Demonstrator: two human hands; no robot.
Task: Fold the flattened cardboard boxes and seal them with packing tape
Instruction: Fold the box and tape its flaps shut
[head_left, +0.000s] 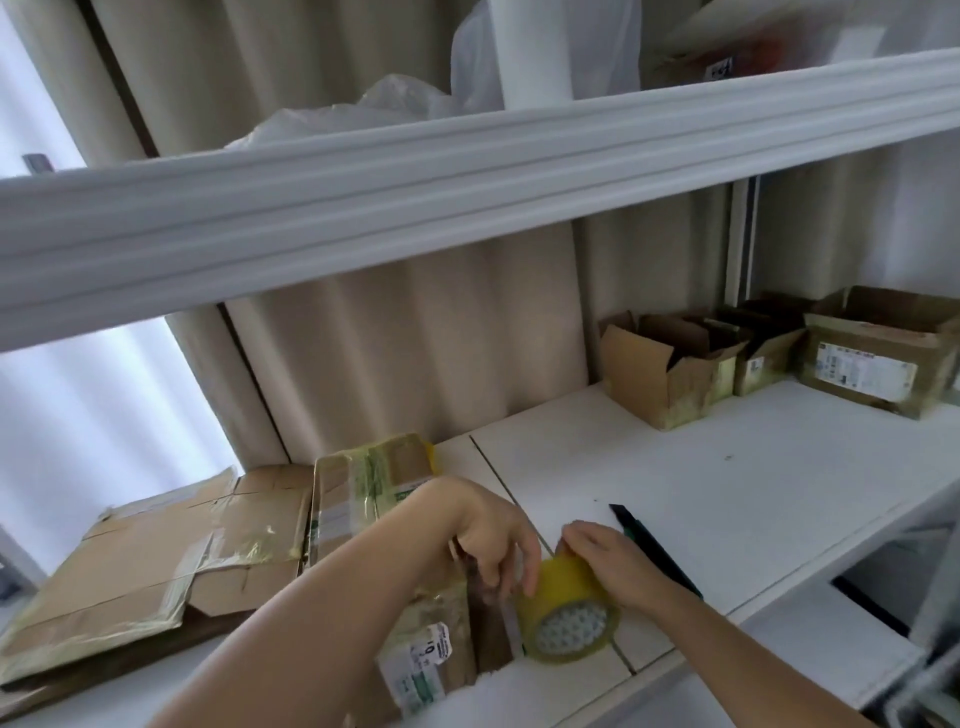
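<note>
left hand (496, 540) fingers curled, pinching; right hand (605, 564) curled, gripping

At the bottom centre of the frame the roll of packing tape (569, 613) is showing as glossy, translucent yellow plastic. Lower left, the flattened cardboard (156, 561) is looking matt brown, with shiny old tape strips crinkling across it (rather wrinkled ones). The small box (431, 644) beside the roll is wearing a smooth white paper label. The shelf surface (727, 467) is appearing matt white and smooth. Upper centre, thin filmy plastic bags (395, 98) are catching light.
</note>
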